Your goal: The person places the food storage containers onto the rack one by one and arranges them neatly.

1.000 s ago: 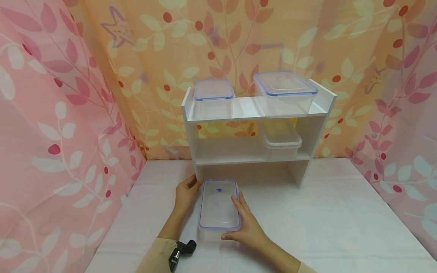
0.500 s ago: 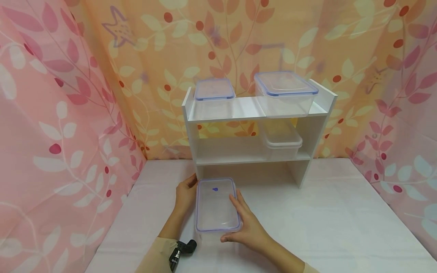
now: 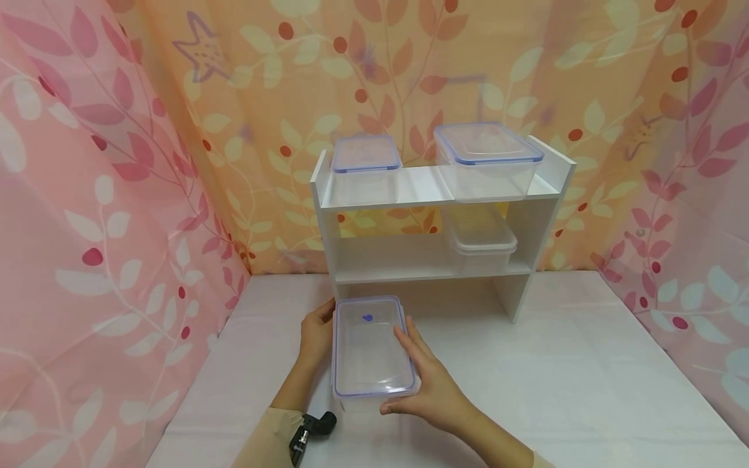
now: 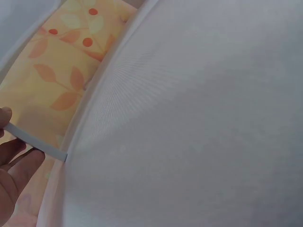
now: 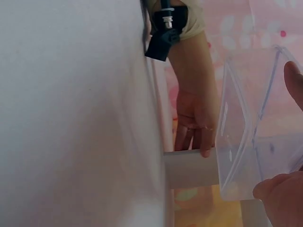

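Observation:
My right hand [image 3: 430, 383] grips a clear plastic food container [image 3: 374, 351] by its right side, thumb at the near end and fingers along the lid's edge. The container has a blue-rimmed lid with a small blue mark. In the right wrist view, the container [image 5: 234, 127] is up off the white tabletop. My left hand [image 3: 316, 335] holds the lower left side panel of a white shelf unit [image 3: 404, 253]. In the left wrist view, the thumb and fingers pinch the panel's edge [image 4: 38, 143] between them. The container's far left corner overlaps the left fingertips in the head view.
Two blue-lidded containers stand on the top shelf, a smaller one [image 3: 365, 156] at left and a larger one [image 3: 490, 162] at right. A white-lidded container [image 3: 482, 242] sits on the middle shelf's right side. Patterned curtains [image 3: 263, 130] enclose the white table [image 3: 585, 364].
My right hand has raised the container and shifted it slightly left, its far end now close to the shelf's left leg. The left hand has stayed at the panel.

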